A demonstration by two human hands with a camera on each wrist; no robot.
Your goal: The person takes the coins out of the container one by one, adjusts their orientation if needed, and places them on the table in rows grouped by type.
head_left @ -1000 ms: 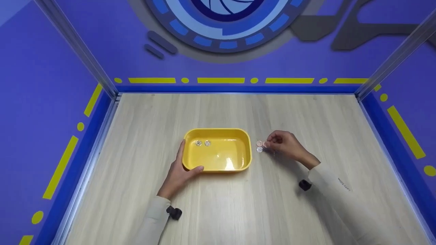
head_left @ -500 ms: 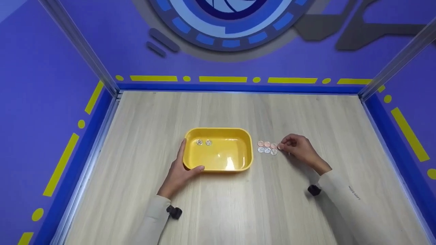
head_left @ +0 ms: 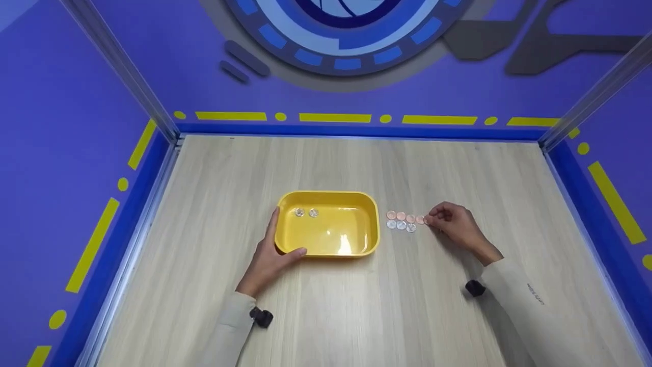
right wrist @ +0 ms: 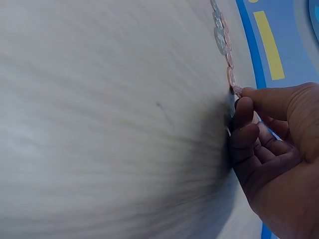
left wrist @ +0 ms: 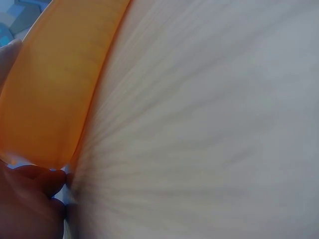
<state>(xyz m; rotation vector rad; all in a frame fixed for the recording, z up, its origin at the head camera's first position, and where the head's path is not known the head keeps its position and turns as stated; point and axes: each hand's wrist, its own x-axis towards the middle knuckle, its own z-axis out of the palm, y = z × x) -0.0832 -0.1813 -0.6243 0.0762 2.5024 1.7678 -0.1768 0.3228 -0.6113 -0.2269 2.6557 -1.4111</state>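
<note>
In the head view my left hand holds the yellow plastic box at its near left corner, thumb on the front rim and fingers along the left wall. Two silvery coins lie inside it. My right hand pinches a copper-coloured coin between thumb and forefinger, at the right end of a row of several copper coins. Just in front of that row lie three silver coins. The fingertips partly cover the pinched coin. The left wrist view shows the box's outer wall against the fingers.
A pale wood-grain table carries everything. Purple panels with yellow dashes close off the back and both sides, with metal posts at the corners. A black wrist camera sits under the right sleeve.
My right hand has moved to the right, away from the box. More copper and silver coins now show in the two rows. The left hand and box have stayed put.
</note>
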